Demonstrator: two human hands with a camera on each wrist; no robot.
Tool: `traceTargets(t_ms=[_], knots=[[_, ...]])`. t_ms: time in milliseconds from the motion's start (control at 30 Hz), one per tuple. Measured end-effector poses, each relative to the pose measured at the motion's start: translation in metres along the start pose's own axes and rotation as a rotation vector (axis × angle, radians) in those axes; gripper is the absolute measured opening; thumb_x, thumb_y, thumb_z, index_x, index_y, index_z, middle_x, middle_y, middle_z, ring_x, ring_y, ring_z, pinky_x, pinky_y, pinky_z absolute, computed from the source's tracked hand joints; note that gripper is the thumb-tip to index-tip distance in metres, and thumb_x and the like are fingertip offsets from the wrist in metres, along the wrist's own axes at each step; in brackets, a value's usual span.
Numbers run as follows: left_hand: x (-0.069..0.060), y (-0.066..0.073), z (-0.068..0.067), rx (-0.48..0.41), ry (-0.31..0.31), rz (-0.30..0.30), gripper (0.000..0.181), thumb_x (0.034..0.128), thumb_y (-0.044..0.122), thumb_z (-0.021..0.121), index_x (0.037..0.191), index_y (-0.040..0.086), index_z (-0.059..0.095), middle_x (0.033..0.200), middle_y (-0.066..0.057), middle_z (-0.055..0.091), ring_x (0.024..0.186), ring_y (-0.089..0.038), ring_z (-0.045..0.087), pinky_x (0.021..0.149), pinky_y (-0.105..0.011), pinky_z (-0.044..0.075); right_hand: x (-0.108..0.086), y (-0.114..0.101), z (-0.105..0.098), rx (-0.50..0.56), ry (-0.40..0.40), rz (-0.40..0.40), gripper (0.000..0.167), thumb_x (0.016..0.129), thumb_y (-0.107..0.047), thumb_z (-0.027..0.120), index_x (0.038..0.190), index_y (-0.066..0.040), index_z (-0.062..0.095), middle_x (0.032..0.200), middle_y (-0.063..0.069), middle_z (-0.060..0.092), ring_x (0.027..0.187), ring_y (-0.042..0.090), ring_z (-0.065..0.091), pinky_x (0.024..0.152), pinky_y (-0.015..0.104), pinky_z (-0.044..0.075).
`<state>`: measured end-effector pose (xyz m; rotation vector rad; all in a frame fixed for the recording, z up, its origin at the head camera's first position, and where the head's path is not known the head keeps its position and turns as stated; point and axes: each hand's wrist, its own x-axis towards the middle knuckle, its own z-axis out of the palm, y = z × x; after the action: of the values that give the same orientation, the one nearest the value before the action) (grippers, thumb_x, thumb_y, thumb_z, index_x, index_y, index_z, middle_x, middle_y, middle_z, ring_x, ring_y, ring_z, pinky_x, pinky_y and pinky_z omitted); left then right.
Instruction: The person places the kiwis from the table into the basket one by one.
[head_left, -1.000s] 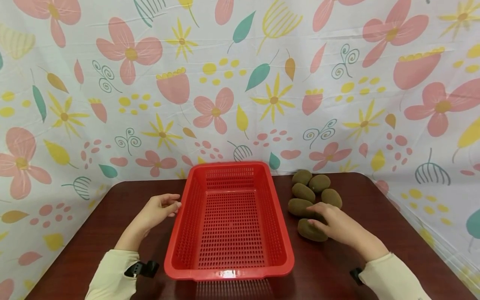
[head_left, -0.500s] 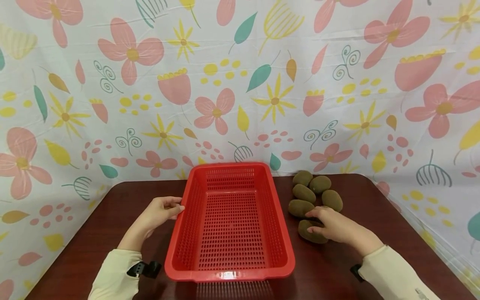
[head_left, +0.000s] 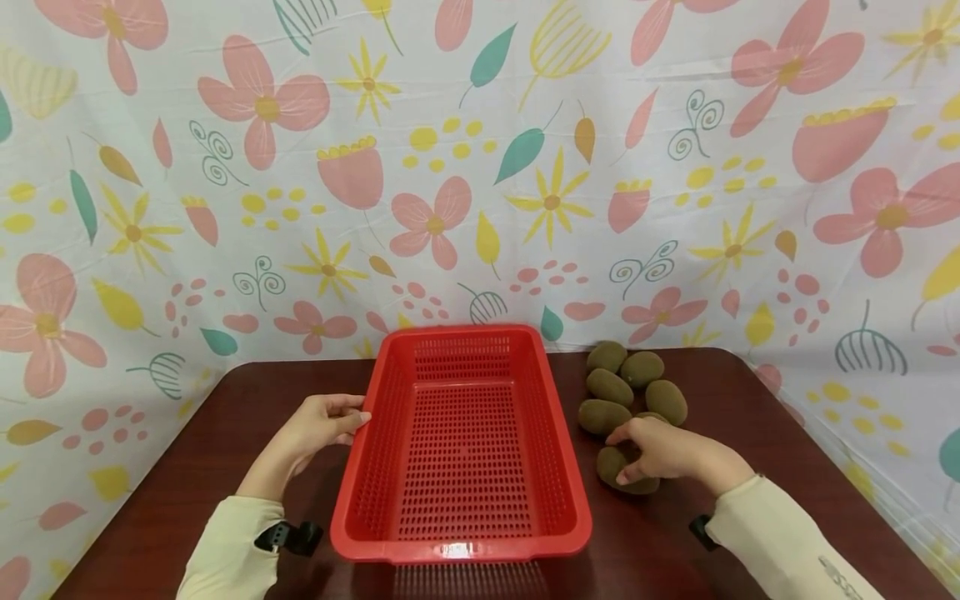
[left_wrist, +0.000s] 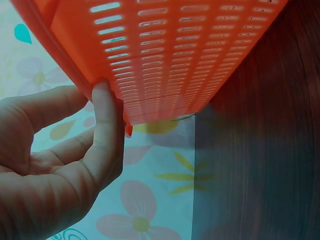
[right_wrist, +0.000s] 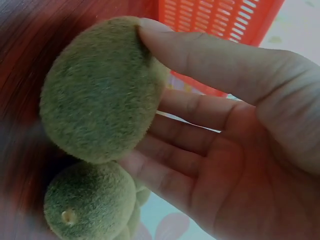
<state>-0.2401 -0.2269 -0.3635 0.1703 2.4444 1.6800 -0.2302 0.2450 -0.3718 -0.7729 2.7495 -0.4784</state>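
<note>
1. The nearest kiwi (right_wrist: 97, 90) is right of the red basket (head_left: 461, 551), on or just above the table (head_left: 652, 550); I cannot tell which.
2. It looks light, firm but bruisable, with non-slip fuzz; its middle seems the best hold.
3. The right hand (head_left: 663, 450) pinches it between thumb and fingers.
4. The left hand (head_left: 318, 425) pinches the basket's stiff-looking rim.

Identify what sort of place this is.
Probably an indoor tabletop staged for handling things, though the room beyond is hidden: a dark table stands before a flower-patterned sheet, with a red basket set on it.
</note>
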Motion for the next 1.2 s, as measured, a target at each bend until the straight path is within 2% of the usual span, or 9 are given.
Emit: traceTargets(t_ms=[133,333,567,667,867,1067,1200], knots=[[0.001,-0.001,0.000,-0.012,0.001,-0.002,0.044,0.0946,0.009,0.060,0.131,-0.013,0.049,0.100,-0.016,0.066,0.080,-0.023,0.068,0.074,-0.038,0.057,0.001,-0.003,-0.001,-0.003,-0.010,-0.008,0.050,0.071,-0.021,0.086,0.111,0.002,0.067,0.109,0.010,0.066,0.102,0.030,0.060,0.080,0.039,0.052],[0.000,0.001,0.001,-0.014,-0.007,-0.018,0.049,0.0948,0.011,0.061,0.134,-0.014,0.045,0.107,-0.021,0.064,0.080,-0.023,0.068,0.076,-0.039,0.057,-0.001,-0.007,-0.006,0.005,-0.019,-0.038,0.048,0.070,-0.021,0.086,0.108,0.003,0.068,0.104,0.010,0.067,0.093,0.025,0.062,0.074,0.036,0.052],[-0.003,0.003,-0.001,-0.010,-0.020,-0.010,0.049,0.0961,0.010,0.059,0.135,-0.015,0.043,0.113,-0.024,0.062,0.082,-0.023,0.068,0.075,-0.038,0.057,0.000,-0.019,-0.022,0.043,-0.037,-0.087,0.049,0.075,-0.022,0.083,0.112,0.005,0.066,0.108,0.011,0.066,0.095,0.024,0.064,0.073,0.032,0.053],[-0.004,0.004,0.000,-0.007,-0.020,-0.009,0.049,0.0959,0.011,0.059,0.134,-0.015,0.044,0.112,-0.024,0.063,0.082,-0.024,0.068,0.075,-0.038,0.057,0.000,-0.028,-0.034,0.003,-0.024,-0.122,0.050,0.076,-0.023,0.082,0.114,0.005,0.065,0.109,0.012,0.067,0.096,0.024,0.064,0.073,0.031,0.053],[-0.004,0.002,-0.001,0.001,-0.013,-0.010,0.049,0.0956,0.012,0.060,0.134,-0.014,0.044,0.110,-0.022,0.065,0.081,-0.024,0.068,0.076,-0.038,0.057,0.003,-0.048,-0.063,-0.055,0.023,-0.159,0.051,0.079,-0.025,0.080,0.117,0.006,0.063,0.110,0.010,0.066,0.091,0.015,0.062,0.073,0.030,0.052],[-0.004,0.003,-0.001,0.007,-0.004,-0.006,0.047,0.0954,0.012,0.060,0.133,-0.014,0.046,0.108,-0.021,0.066,0.081,-0.024,0.068,0.078,-0.041,0.057,0.008,-0.077,-0.085,-0.084,0.088,-0.165,0.050,0.083,-0.024,0.077,0.119,0.006,0.061,0.116,0.014,0.064,0.105,0.029,0.060,0.086,0.045,0.051],[-0.004,0.003,0.000,0.007,-0.010,-0.011,0.049,0.0957,0.013,0.060,0.134,-0.013,0.045,0.108,-0.021,0.065,0.081,-0.024,0.068,0.077,-0.040,0.057,0.015,-0.095,-0.092,-0.095,0.135,-0.210,0.045,0.083,-0.021,0.077,0.117,0.004,0.063,0.112,0.011,0.066,0.101,0.025,0.062,0.084,0.042,0.051]])
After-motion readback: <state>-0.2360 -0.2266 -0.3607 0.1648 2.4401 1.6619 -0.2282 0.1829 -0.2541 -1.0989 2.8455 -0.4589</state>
